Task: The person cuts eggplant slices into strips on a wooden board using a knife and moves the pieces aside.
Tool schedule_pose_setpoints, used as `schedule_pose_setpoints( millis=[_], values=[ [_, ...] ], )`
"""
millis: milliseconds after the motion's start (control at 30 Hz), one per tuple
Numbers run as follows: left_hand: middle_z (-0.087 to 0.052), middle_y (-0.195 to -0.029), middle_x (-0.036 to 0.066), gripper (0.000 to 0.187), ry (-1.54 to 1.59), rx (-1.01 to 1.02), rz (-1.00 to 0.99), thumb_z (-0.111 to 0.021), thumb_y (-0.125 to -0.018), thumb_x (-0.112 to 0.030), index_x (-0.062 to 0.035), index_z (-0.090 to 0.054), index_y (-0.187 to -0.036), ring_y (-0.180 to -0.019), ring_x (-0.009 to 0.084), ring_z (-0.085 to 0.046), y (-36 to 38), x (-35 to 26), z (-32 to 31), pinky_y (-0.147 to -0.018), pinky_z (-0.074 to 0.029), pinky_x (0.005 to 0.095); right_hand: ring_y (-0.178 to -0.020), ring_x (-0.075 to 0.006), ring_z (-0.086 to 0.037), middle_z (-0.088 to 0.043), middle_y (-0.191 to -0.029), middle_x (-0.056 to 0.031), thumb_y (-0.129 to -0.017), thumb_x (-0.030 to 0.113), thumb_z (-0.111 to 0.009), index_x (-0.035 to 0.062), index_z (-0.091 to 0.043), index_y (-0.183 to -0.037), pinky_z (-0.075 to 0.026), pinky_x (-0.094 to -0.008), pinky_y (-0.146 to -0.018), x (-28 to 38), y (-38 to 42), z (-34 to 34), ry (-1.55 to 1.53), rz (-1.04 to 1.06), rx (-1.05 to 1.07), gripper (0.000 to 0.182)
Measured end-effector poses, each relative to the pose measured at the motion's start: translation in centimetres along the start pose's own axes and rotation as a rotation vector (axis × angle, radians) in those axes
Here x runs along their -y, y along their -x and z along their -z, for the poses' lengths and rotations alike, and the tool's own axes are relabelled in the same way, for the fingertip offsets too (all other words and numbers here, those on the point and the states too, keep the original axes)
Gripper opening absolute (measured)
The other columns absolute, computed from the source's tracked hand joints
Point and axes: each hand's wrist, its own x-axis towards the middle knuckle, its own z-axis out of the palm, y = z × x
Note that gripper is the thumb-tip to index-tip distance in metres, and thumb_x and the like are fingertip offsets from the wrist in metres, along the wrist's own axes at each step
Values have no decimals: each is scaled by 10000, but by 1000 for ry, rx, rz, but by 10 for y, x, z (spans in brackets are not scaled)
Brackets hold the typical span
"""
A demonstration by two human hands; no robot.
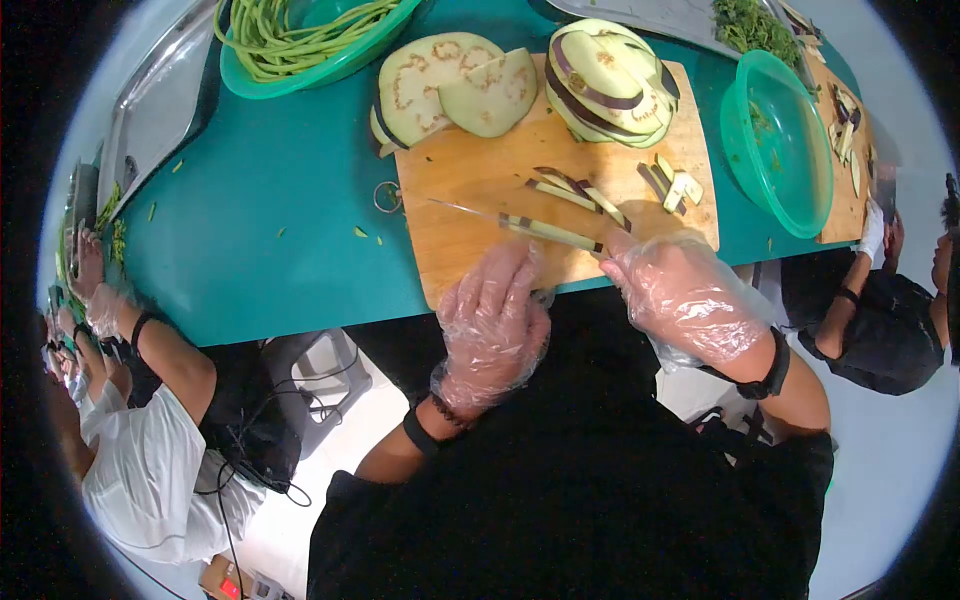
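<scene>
Long beans (285,40), 2 green bowls (795,155)

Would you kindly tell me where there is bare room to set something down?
The widest free patch is the teal tabletop between the metal tray and the cutting board, below the bean bowl, with only a ring and small scraps. The board is crowded: eggplant slices along its far edge, strips, knife, left hand and right hand.

The smooth teal desk (280,260) carries a pale rectangular wooden board (450,250), two round green plastic bowls (795,160) and shiny metal trays (165,105).
</scene>
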Motion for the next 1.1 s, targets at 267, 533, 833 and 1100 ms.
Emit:
schedule_pose_setpoints(
  millis=[267,533,833,1100],
  values=[
    [-632,-1338,106,656,20,-1,-12,-738,-715,-84,-99,-602,-1357,-1192,355,-632,-2,1,0,-932,-469,496,-699,-407,-721,-689,-721,-208,-941,103,-608,17,-646,-1031,-556,-527,-673,4,-6,7,28,-34,29,131],
    [-618,-1414,17,654,-68,7,-1,-713,-694,-159,-135,-636,-1343,-1258,238,-576,0,-1,-4,-1001,-390,410,-702,-392,-721,-705,-777,-201,-893,55,-594,-4,-625,-1032,-575,-481,-664,2,-12,-4,-31,-50,186,154],
    [-605,-1427,37,665,-16,44,22,-731,-701,-135,-132,-608,-1354,-1257,269,-581,1,-2,-1,-997,-410,431,-730,-409,-708,-678,-772,-214,-978,142,-570,14,-658,-961,-564,-515,-673,5,-19,0,20,-38,117,157],
    [-609,-1411,85,655,-6,41,33,-757,-727,-73,-117,-595,-1360,-1234,332,-606,-5,-9,6,-983,-464,474,-759,-470,-676,-661,-760,-255,-1063,250,-544,13,-626,-1046,-532,-565,-692,-8,-4,12,-162,-195,-10,252]
  ],
)
